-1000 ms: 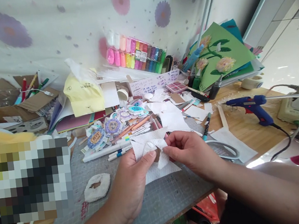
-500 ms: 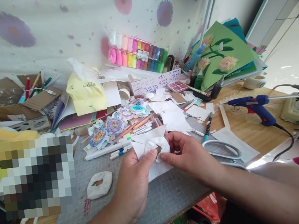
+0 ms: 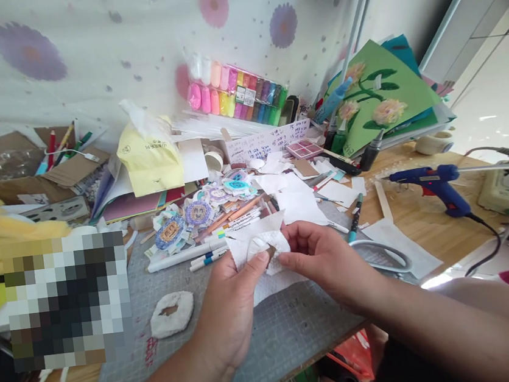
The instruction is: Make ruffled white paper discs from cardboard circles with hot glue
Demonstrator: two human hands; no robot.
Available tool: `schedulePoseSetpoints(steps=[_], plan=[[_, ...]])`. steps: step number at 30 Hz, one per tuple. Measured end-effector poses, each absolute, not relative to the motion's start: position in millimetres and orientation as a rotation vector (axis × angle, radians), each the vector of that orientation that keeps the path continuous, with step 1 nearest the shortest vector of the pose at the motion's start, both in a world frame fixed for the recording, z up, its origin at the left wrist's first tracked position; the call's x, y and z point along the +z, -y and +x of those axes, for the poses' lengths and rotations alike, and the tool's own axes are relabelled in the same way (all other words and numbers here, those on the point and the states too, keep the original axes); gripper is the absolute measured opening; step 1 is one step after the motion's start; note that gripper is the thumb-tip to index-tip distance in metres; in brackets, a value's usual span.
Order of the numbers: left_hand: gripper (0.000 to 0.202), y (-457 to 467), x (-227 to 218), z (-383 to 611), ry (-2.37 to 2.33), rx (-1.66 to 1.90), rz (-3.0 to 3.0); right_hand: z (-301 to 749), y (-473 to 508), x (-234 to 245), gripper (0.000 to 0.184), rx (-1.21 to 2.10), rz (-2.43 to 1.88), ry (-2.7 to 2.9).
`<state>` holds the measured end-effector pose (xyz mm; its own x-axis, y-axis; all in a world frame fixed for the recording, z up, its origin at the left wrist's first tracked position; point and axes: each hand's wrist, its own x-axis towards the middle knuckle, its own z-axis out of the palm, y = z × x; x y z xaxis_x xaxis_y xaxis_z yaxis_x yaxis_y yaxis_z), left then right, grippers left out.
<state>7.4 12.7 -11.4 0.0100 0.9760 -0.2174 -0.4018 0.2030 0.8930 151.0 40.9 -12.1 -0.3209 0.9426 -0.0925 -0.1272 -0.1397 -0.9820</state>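
Note:
A small cardboard piece wrapped in white tissue [image 3: 260,242] is held between both hands above the cutting mat [image 3: 299,345]; a bit of brown cardboard shows at its opening. My left hand [image 3: 231,307] grips it and the loose tissue sheet [image 3: 272,287] from the left, thumb pressed on top. My right hand [image 3: 324,259] pinches the right edge of the wrapped piece, fingers curled. Another tissue-covered ring [image 3: 184,318] with a ragged brown opening lies flat on the mat, left of my left hand.
Markers [image 3: 207,258] and painted paper pieces [image 3: 169,230] lie beyond my hands. At the right are scissors [image 3: 397,254], a blue glue gun [image 3: 432,178] and a wooden stick [image 3: 383,201]. A yellow tissue pack [image 3: 151,169] and bagged coloured clay [image 3: 237,95] stand behind.
The view has shifted slightly. My right thumb and fingers have moved a little at the edge of the wrapped piece; both hands keep their hold.

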Motion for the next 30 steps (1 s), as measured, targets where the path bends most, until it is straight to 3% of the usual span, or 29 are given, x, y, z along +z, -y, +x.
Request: schedulePoseSetpoints(steps=[11, 23, 30], plan=[[0.043, -14, -16, 2, -1.139, 1.061, 0.948, 161, -42, -6, 0.017, 1.570, -1.090, 1.330], [0.046, -12, -13, 6, -1.076, 1.156, 0.965, 153, -41, -12, 0.034, 1.607, -1.012, 1.284], [0.014, -25, -5, -8, -1.004, 0.993, 0.884, 167, -46, -4, 0.036, 1.588, -1.060, 1.678]])
